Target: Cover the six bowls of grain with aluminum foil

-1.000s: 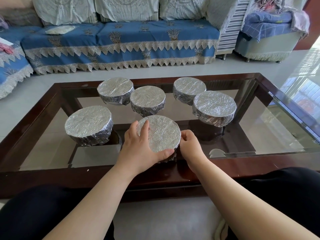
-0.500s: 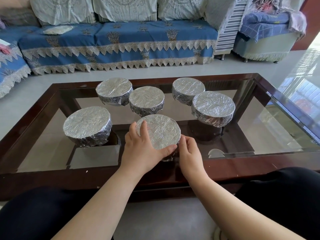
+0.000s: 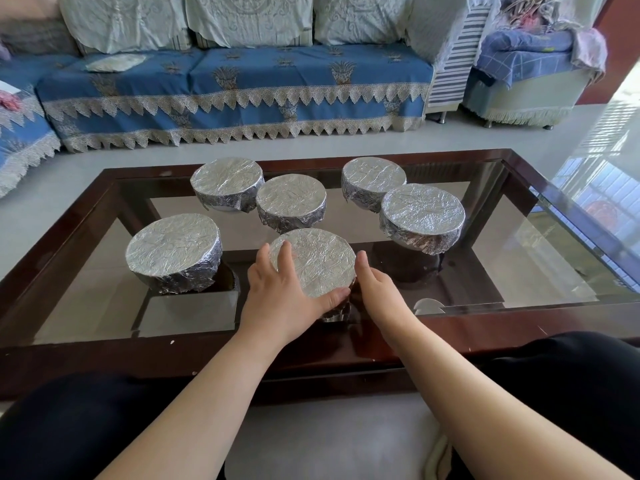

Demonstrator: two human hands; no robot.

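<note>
Six foil-capped bowls stand on the glass table [image 3: 519,258], and the nearest bowl [image 3: 313,259], at the front centre just ahead of the person, is the one being worked. Its foil lies flat and finely wrinkled over the mouth, the edge folded down the side, where it looks darker and creased. The left hand [image 3: 284,292] rests on its left rim with fingers spread over the foil and the thumb lying along the near edge, pressing rather than clutching. The right hand [image 3: 375,289] has changed: half a second ago its fingers were curled in against the right edge, tucking foil; now they point forward, loosely straight, beside the bowl's right side, and whether they touch it I cannot tell. That loosening suggests the crimping on that side is finished, so the task looks all but done, with perhaps a last smoothing left. The other five are wrapped the same way: the left bowl [image 3: 175,252] well apart to the left, the back-left bowl [image 3: 227,183] and middle bowl [image 3: 291,202] close together behind, the back-right bowl [image 3: 374,181] and right bowl [image 3: 422,216] nearly touching on the right. Beyond the table runs a blue sofa [image 3: 242,84] with lace trim.
</note>
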